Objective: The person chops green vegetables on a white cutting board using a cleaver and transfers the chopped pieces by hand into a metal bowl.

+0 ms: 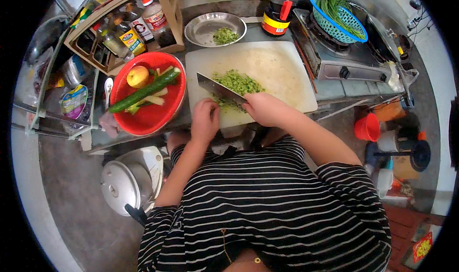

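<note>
My right hand (263, 107) grips the handle of a broad-bladed kitchen cleaver (221, 90). Its blade slants up to the left across a heap of finely chopped green vegetable (238, 82). Under the heap lies a white plastic cutting board (287, 67), stained brownish in the middle. My left hand (206, 119) is at the board's near left side, fingers bent, close to green bits below the blade. Whether anything is between those fingers is hidden. Beyond the board, a round metal plate (199, 30) bears a small pile of chopped greens (225, 36).
Left of the board, a red plastic basket (143, 125) holds a cucumber (150, 89), an apple (137, 76) and stalk pieces. Sauce bottles (129, 35) stand in a rack behind. At right, a blue basket (337, 24) of long greens sits on a gas stove (330, 67).
</note>
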A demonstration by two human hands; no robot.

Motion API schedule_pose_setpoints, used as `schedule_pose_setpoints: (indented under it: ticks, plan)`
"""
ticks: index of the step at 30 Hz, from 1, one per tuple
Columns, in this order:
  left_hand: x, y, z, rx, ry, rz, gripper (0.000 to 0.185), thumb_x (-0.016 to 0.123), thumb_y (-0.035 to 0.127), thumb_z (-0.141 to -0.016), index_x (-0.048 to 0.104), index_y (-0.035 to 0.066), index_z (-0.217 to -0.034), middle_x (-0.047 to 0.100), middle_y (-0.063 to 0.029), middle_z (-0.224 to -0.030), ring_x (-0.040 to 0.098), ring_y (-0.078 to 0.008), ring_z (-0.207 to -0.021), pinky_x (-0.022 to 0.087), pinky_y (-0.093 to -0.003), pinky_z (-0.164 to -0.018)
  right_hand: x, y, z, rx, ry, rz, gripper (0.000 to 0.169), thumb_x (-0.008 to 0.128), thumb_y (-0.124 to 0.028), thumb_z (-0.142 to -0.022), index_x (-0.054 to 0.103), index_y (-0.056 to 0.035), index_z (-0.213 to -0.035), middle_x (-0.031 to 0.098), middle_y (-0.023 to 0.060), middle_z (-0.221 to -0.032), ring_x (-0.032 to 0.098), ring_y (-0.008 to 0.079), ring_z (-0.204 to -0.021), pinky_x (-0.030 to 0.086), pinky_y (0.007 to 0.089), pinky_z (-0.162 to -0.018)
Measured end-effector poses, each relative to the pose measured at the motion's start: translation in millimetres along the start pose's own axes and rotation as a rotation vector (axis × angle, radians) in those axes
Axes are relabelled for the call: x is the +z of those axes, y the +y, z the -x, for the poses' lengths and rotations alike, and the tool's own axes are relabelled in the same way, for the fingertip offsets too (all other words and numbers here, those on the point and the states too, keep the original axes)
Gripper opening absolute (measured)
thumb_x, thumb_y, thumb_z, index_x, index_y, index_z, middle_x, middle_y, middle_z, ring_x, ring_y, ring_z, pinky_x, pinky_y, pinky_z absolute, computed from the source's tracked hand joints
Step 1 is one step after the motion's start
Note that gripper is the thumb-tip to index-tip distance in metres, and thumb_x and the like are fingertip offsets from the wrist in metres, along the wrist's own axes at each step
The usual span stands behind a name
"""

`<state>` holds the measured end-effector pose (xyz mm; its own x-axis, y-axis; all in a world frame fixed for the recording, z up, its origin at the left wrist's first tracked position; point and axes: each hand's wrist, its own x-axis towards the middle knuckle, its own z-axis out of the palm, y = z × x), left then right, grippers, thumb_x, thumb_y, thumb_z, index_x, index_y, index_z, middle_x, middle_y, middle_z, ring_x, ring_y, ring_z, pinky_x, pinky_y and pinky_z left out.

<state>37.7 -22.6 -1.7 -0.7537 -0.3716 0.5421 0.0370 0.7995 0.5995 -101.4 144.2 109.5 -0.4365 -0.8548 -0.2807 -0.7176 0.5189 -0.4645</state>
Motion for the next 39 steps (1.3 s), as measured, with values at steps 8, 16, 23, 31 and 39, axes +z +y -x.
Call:
schedule_pose_setpoints:
  ticks: [8,16,23,31,39]
  plan:
    - [3,1,-4,0.001,-0.040,0.009,0.012,0.067,0.001,-0.081,0.059,0.001,-0.090,0.062,-0.0175,-0.100,0.059,-0.0381,-0.096,0.049,-0.0428,-0.085,32,7,-17,0.005,0.022,-0.059,0.027,0.052,-0.024,-0.096,0.063,0.0007,-0.096,0.067,0.0239,-0.090,0.065,0.0436,-0.085,0.052,0.0515,-0.076]
    - [1,-3,5,0.009,-0.042,-0.005,0.013,0.067,0.002,-0.081,0.060,0.002,-0.091,0.062,-0.0175,-0.104,0.058,-0.0377,-0.101,0.048,-0.0436,-0.088,2,-1,5,0.033,-0.070,-0.009,0.026,0.053,-0.023,-0.096,0.062,0.0007,-0.099,0.067,0.0241,-0.091,0.064,0.0438,-0.088,0.051,0.0517,-0.076]
    - [-1,-2,3,-0.026,-0.096,-0.008,0.014,0.067,0.001,-0.080,0.060,0.001,-0.092,0.062,-0.0192,-0.106,0.058,-0.0386,-0.102,0.048,-0.0438,-0.089,24,1,-16,0.032,-0.049,-0.041,0.026,0.053,-0.024,-0.097,0.062,0.0007,-0.100,0.067,0.0235,-0.090,0.064,0.0432,-0.088,0.051,0.0515,-0.076]
    - [1,-3,4,0.027,-0.042,-0.021,0.013,0.066,0.000,-0.080,0.059,0.001,-0.090,0.062,-0.0190,-0.104,0.059,-0.0387,-0.100,0.048,-0.0439,-0.088,9,-5,5,0.029,-0.078,0.006,0.026,0.052,-0.024,-0.097,0.062,0.0007,-0.099,0.067,0.0238,-0.089,0.064,0.0430,-0.085,0.051,0.0520,-0.075]
    - [-3,-3,8,-0.011,-0.058,0.031,0.013,0.066,0.000,-0.079,0.059,0.001,-0.090,0.062,-0.0184,-0.104,0.059,-0.0381,-0.100,0.048,-0.0438,-0.089,12,-7,-4,0.051,-0.034,-0.064,0.026,0.053,-0.025,-0.096,0.062,-0.0004,-0.097,0.066,0.0240,-0.091,0.064,0.0429,-0.090,0.050,0.0518,-0.079]
